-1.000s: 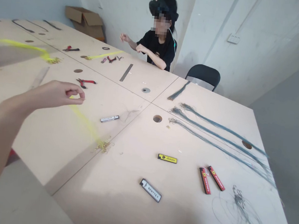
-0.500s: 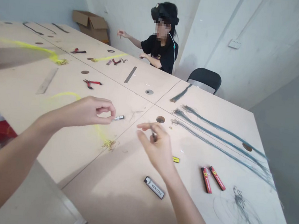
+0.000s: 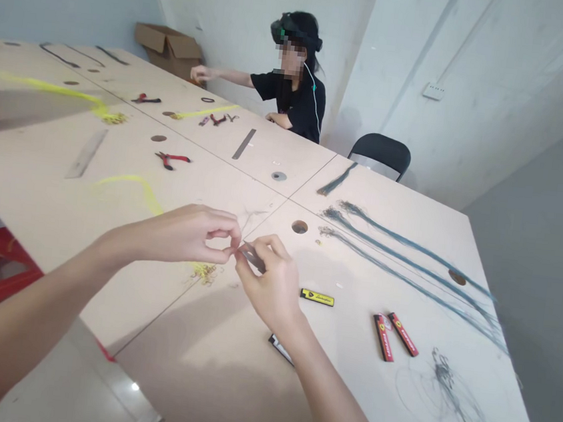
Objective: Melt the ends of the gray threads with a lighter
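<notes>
Above the table, my left hand (image 3: 203,233) has thumb and forefinger pinched together; what lies between them is too small to make out. My right hand (image 3: 272,277) is closed around a small dark grey metal tool (image 3: 253,257), whose kind I cannot tell. Its tip points at the left fingertips, and the two hands almost touch. Below them lies a cluster of gold hooks (image 3: 203,271) on yellow line (image 3: 150,194). A yellow lighter (image 3: 317,297) rests right of my right hand, and a white lighter (image 3: 280,346) is partly hidden under my right forearm.
Two red lighters (image 3: 383,338) and a tangle of thin line with hooks (image 3: 443,369) lie at right. Several blue-green line bundles (image 3: 388,249) stretch behind. Pliers (image 3: 171,160), rulers (image 3: 244,144) and table holes (image 3: 300,227) are farther off. A person (image 3: 289,84) sits opposite.
My hands have come together: the left moved right, the right moved left and slightly down. The yellow lighter is now uncovered, while my forearm covers part of the white one. The person opposite shifted left.
</notes>
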`<state>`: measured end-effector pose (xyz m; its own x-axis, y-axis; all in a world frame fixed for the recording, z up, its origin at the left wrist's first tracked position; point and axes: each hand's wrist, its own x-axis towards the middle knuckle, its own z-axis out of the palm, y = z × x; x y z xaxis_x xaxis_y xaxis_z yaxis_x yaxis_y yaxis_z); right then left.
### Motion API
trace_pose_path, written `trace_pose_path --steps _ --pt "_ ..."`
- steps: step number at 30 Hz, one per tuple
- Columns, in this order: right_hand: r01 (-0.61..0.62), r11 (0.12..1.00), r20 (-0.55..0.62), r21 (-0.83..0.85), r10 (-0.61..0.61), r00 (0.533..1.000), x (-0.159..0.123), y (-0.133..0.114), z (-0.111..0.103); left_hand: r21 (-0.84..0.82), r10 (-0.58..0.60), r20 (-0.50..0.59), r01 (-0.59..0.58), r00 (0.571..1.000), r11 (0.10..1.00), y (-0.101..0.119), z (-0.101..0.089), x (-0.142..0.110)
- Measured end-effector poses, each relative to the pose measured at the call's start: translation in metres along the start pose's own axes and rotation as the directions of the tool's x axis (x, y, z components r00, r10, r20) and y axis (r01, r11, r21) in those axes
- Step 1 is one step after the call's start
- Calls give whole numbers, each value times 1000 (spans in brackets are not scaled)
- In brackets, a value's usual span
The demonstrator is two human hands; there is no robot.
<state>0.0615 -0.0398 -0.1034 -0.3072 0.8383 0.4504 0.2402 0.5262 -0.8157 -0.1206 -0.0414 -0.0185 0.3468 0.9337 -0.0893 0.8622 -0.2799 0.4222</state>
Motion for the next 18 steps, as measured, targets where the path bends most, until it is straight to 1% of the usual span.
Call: trace_pose_path --steps 2,5,7,9,11,13,16,18 --pt "12 999 -18 47 -12 1000 0 0 -1 -37 -15 11 15 1000 999 -2 -1 1" --pt "-32 984 -54 173 42 998 1 -1 -2 -91 -63 40 67 997 994 -8 0 0" --pt "-75 967 -71 243 95 993 2 -1 -4 -39 -136 90 140 987 989 -14 3 -2" --pt "-102 947 -89 304 135 987 3 -2 -6 56 -229 120 224 966 973 -21 7 -6" --pt "-112 925 -110 362 162 981 3 -3 -10 109 -308 108 297 945 949 -32 11 -11" --pt "-120 912 -118 392 179 977 3 -5 -16 120 -369 71 360 927 925 -45 14 -17" --pt "-115 918 -138 379 179 974 3 -10 -28 133 -451 36 443 892 887 -66 14 -26" --pt "-94 930 -172 356 164 971 3 -12 -37 141 -494 22 486 869 862 -80 13 -30"
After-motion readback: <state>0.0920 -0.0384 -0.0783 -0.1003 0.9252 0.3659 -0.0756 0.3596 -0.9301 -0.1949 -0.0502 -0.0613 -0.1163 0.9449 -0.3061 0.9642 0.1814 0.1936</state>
